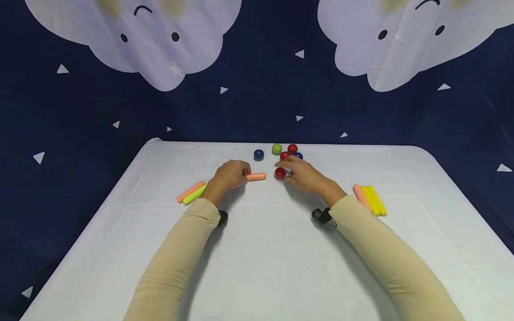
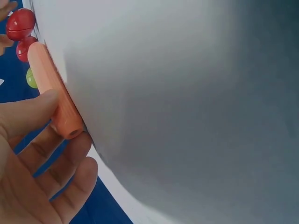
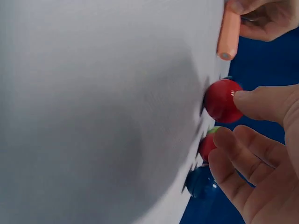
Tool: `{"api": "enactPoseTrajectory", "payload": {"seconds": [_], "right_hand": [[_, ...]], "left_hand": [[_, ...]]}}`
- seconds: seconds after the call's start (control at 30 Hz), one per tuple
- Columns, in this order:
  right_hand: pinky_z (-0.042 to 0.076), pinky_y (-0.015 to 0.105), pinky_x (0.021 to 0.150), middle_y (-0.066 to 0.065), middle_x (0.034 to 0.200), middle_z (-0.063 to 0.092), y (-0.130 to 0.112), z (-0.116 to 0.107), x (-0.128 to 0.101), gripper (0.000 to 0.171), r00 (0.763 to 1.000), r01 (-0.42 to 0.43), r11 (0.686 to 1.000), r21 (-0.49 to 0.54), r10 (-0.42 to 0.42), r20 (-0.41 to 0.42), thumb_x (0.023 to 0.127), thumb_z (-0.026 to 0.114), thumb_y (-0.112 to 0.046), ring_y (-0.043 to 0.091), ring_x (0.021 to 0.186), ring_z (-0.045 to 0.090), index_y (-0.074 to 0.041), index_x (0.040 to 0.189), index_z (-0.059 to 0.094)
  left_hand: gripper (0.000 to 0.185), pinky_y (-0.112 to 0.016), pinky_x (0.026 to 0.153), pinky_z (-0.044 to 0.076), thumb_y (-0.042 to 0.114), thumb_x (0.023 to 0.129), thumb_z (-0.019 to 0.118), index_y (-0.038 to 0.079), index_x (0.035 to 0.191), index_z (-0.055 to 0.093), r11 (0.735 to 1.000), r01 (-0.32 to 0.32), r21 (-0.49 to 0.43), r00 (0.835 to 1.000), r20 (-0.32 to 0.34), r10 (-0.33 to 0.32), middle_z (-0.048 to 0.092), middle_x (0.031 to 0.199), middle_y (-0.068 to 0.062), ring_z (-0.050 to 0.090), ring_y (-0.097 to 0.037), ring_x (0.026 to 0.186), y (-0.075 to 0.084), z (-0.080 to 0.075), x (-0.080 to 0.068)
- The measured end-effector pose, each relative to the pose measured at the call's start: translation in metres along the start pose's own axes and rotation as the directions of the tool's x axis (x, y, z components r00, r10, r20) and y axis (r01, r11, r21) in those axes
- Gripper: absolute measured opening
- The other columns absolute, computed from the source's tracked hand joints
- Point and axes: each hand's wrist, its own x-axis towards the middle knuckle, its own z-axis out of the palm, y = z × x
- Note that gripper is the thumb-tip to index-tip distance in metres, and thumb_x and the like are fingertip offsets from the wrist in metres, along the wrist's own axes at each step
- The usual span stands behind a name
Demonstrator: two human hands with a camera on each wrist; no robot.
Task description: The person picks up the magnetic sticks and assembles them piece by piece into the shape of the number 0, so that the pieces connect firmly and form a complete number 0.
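Note:
My left hand pinches a short orange stick near one end, thumb on one side and fingers on the other. In the left wrist view the stick looks faceted with a small hole in its end. My right hand is at a glossy red ball, fingers loosely bent. Its thumb overlaps the red ball in the right wrist view, while the other fingers stand apart from it. Beyond that hand lie two more red balls, a green ball and a partly hidden blue ball.
A dark blue ball sits alone beyond my left hand. An orange stick and a yellow-green stick lie at the left. On the right lie another orange stick and two yellow sticks. A white cloth covers the table.

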Motion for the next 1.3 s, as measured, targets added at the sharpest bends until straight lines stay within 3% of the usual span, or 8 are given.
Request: {"api": "enactPoseTrajectory", "payload": {"seconds": [0.1,0.23,0.47,0.7,0.93,1.03,1.3], "right_hand": [[0.048,0.047,0.105,0.02,0.137,0.057,0.0,0.004,0.006,0.044,0.999,-0.02,1.0,-0.009,0.02,0.031,0.09,0.066,-0.003,0.033,0.121,0.059,-0.005,0.134,0.06],[0.047,0.046,0.107,0.019,0.133,0.061,0.002,0.007,0.008,0.04,0.997,-0.065,0.998,0.006,0.065,0.037,0.089,0.068,-0.003,0.032,0.12,0.059,-0.002,0.128,0.061],[0.049,0.046,0.098,0.014,0.121,0.066,0.017,0.0,-0.004,0.038,0.988,-0.15,0.986,0.079,0.147,0.035,0.089,0.07,-0.008,0.029,0.106,0.06,-0.004,0.126,0.06],[0.048,0.044,0.089,0.016,0.115,0.066,0.035,-0.005,-0.019,0.039,0.987,-0.159,0.982,0.101,0.158,0.016,0.088,0.067,-0.005,0.027,0.097,0.056,-0.008,0.127,0.065],[0.047,0.053,0.102,0.023,0.129,0.061,0.039,-0.009,-0.026,0.045,0.98,-0.2,0.974,0.109,0.197,0.044,0.088,0.058,0.003,0.036,0.114,0.058,-0.002,0.133,0.059],[0.045,0.054,0.105,0.022,0.132,0.061,0.039,-0.01,-0.027,0.044,0.975,-0.221,0.97,0.106,0.217,0.048,0.09,0.06,0.0,0.037,0.119,0.058,-0.001,0.134,0.058],[0.047,0.049,0.094,0.021,0.119,0.064,0.039,-0.009,-0.026,0.043,0.982,-0.19,0.976,0.107,0.189,0.02,0.087,0.072,-0.007,0.031,0.102,0.057,-0.003,0.128,0.063]], "left_hand": [[0.023,-0.037,0.084,0.05,0.011,0.089,0.066,0.017,0.111,0.072,1.0,-0.002,0.015,1.0,-0.002,0.002,0.071,0.106,-0.005,0.059,-0.02,0.092,0.0,-0.001,0.0],[0.024,-0.036,0.087,0.051,0.012,0.091,0.067,0.015,0.115,0.071,0.999,-0.023,0.036,1.0,0.015,0.022,0.071,0.109,-0.005,0.058,-0.02,0.093,0.002,-0.001,-0.001],[0.027,-0.035,0.093,0.051,0.012,0.093,0.066,0.013,0.12,0.072,0.996,-0.072,0.048,0.997,0.009,0.072,0.072,0.116,-0.005,0.059,-0.02,0.097,0.01,0.001,0.001],[0.024,-0.037,0.09,0.051,0.011,0.095,0.063,0.014,0.115,0.074,0.986,-0.157,0.063,0.988,0.0,0.157,0.073,0.11,-0.004,0.059,-0.02,0.093,0.018,0.003,0.007],[0.021,-0.037,0.09,0.052,0.014,0.095,0.064,0.012,0.114,0.072,0.991,-0.13,0.013,0.991,0.014,0.13,0.072,0.109,-0.005,0.06,-0.021,0.093,0.034,0.012,0.015],[0.021,-0.038,0.092,0.051,0.014,0.095,0.063,0.013,0.114,0.072,0.99,-0.138,-0.008,0.99,0.016,0.138,0.072,0.109,-0.005,0.061,-0.021,0.096,0.04,0.014,0.018],[0.021,-0.039,0.094,0.05,0.017,0.095,0.064,0.014,0.114,0.072,0.994,-0.106,-0.041,0.994,0.015,0.107,0.071,0.111,-0.004,0.062,-0.02,0.099,0.048,0.016,0.021]]}}
